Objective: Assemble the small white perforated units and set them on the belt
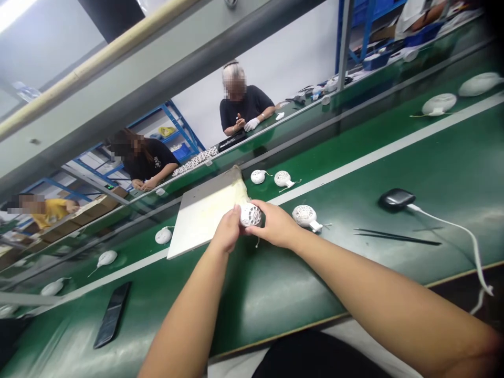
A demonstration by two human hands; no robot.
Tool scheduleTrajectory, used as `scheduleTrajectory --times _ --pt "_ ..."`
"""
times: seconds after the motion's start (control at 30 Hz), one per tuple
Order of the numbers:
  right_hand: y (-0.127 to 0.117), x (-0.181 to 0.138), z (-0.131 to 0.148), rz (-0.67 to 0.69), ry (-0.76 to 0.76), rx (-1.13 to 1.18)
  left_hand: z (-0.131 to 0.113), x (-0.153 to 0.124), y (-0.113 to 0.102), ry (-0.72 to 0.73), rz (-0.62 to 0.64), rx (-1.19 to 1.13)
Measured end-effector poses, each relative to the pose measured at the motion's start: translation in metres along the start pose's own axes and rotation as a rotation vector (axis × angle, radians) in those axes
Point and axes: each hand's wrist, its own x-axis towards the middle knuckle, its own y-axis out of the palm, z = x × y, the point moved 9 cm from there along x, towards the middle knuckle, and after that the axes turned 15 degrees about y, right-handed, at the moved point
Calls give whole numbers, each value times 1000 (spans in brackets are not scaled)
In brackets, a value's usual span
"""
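My left hand (226, 228) and my right hand (273, 223) both grip a round white vented casing (251, 214), which looks like a small fan, with a thin wire hanging below it. Just behind my hands, a flat white board (202, 218) lies on the green conveyor belt (346, 184), its far end yellowed. Close to my right hand rests a similar white casing (306, 216) with a short stem. Two more casings (282, 179) lie farther along the belt.
Black tweezers (397, 237) and a black corded device (396, 199) lie to the right, and a black phone (112, 315) lies at lower left. Several white units dot the belt. Co-workers (244, 107) sit across it, behind a metal rail (118, 100), with blue shelving beyond.
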Motion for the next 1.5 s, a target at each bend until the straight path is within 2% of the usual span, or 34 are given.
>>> scheduleTrajectory --times 0.07,0.17,0.2,0.27,0.33,0.4,0.47,0.57,0.7,0.83,1.03,1.13,1.23,1.3,1.4,1.5 --pt "10 -3 3 124 17 85 -22 -19 -9 154 -98 88" --pt "30 -13 9 374 32 313 -59 -38 -6 454 -116 133" --pt "36 -16 11 451 43 382 -66 -43 -3 505 -117 88" --pt "43 -21 11 546 59 431 -69 -48 -2 507 -173 -28" --pt "40 -20 7 491 63 370 -62 -53 -4 439 -276 -93" --pt "27 -15 2 291 71 354 -54 -55 0 372 -318 -115" --pt "15 -15 -2 105 80 459 -49 -56 9 335 -301 -146" --pt "19 -22 -2 34 99 584 -44 -58 28 287 -236 -181" --pt "21 -32 -4 -56 115 555 -52 -65 44 345 -205 -102" --pt "27 -39 -8 -45 124 529 -53 -70 45 344 -217 -40" --pt "37 -33 -21 -28 191 556 -57 -60 41 423 -123 -9" --pt "41 -25 -19 69 211 508 -58 -57 22 465 -249 -40" --pt "45 -25 -3 242 111 402 -56 -58 0 491 -392 -76" --pt "39 -26 3 231 56 301 -46 -57 -8 433 -403 -120" --pt "23 -28 12 70 -100 62 -19 -55 -7 221 -297 -273" --pt "22 -37 30 65 -352 -92 -9 -59 3 144 -63 -286"
